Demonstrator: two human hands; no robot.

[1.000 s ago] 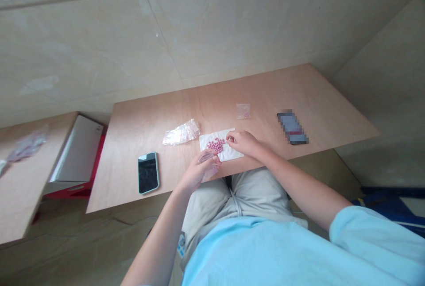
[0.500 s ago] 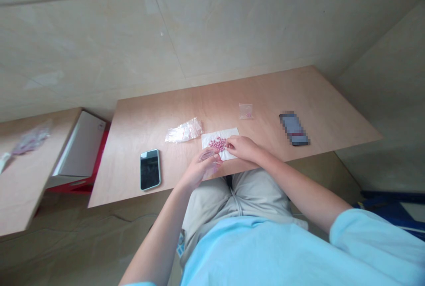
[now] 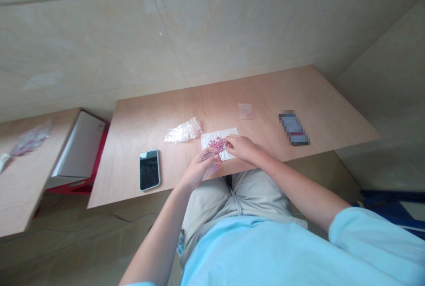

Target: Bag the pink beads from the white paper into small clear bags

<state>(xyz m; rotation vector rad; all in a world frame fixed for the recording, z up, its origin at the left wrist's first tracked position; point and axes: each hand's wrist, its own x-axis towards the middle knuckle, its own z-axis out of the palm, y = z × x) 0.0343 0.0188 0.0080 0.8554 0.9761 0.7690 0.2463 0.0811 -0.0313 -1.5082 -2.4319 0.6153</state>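
Khaki shorts and a light-blue T-shirt were seen closest to the camera, just below the near edge of a plywood table. A small clear plastic bag was grasped in the left hand, which was held over the near edge of the table. The right hand was curled, with its fingertips pinched together at the edge of a pile of pink beads; whether a bead was gripped could not be told. The pile was lying on a white paper napkin near the middle of the table, close to the near edge. A phone in a pale green case was placed by the near edge, to the left of the hands. A crumpled plastic bag was lying just beside the napkin on its left. Towards the far edge, a tiny zip bag with pink beads inside was lying, and a blurred phone was placed towards the right end. Beyond the table's left end, a white box was seen beside a second table, and a wall rose behind.
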